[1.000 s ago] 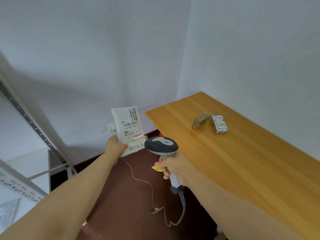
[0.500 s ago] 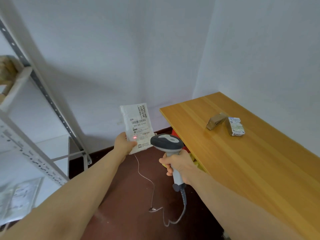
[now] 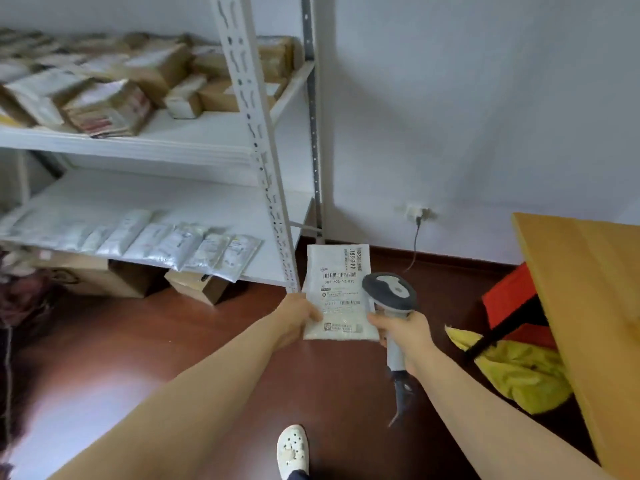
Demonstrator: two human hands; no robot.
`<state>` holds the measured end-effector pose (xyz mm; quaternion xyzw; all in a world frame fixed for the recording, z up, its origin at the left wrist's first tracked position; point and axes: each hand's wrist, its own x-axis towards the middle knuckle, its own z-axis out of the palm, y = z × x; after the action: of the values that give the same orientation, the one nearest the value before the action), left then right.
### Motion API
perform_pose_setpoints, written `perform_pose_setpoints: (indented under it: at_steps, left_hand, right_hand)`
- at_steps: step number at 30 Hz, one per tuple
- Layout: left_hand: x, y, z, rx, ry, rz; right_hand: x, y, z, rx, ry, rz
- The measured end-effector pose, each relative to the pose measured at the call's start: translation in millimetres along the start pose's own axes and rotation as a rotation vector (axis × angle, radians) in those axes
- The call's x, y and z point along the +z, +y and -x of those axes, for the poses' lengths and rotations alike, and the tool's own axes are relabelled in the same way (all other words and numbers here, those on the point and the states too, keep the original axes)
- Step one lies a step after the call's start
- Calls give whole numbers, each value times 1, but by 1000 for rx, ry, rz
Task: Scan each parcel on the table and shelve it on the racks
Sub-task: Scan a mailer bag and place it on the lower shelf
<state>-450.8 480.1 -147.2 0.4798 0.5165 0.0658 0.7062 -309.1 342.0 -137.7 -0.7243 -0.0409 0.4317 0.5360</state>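
Note:
A flat white parcel (image 3: pixel 337 292) with barcode labels hangs over the floor; my left hand (image 3: pixel 298 315) pinches its lower left edge. My right hand (image 3: pixel 401 332) grips the handle of a grey barcode scanner (image 3: pixel 389 292), whose head sits just right of the parcel. The white rack (image 3: pixel 256 140) stands to the left and ahead. Its upper shelf carries several cardboard parcels (image 3: pixel 104 105). Its lower shelf holds a row of white bag parcels (image 3: pixel 173 242). The wooden table (image 3: pixel 585 289) shows only its near corner at the right.
Cardboard boxes (image 3: pixel 197 284) sit on the floor under the rack. A red box (image 3: pixel 512 303) and a yellow bag (image 3: pixel 512 368) lie under the table. A wall socket (image 3: pixel 417 213) with a cable is behind. My shoe (image 3: pixel 292 448) stands on the dark red floor.
The view has swung left and down, from the wall and table to the rack and floor. Both hands keep their hold. The red scan light on the parcel is gone.

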Motion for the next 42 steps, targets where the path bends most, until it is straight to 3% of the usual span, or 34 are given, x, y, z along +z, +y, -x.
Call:
perform_pose_setpoints:
  at_steps: [6, 10, 17, 24, 33, 38, 42]
  left_hand:
    - [-116, -35, -7, -69, 65, 127]
    - [-188, -45, -29, -165, 19, 102]
    - [-284, -41, -128, -110, 279, 103]
    - [-292, -26, -247, -131, 269, 20]
    - [-273, -48, -393, -110, 290, 21]
    - [-272, -58, -426, -92, 364, -109]
    - [-277, -58, -412, -157, 330, -262]
  right_hand:
    - [119, 18, -15, 46, -169, 210]
    - [200, 23, -38, 71, -137, 236]
    - [309, 37, -98, 170, -38, 153]
    - [336, 61, -173, 241, 51, 84]
    - [365, 97, -275, 224, 17, 133]
    - [377, 114, -289, 190, 1, 184]
    - [379, 110, -286, 204, 0, 198]
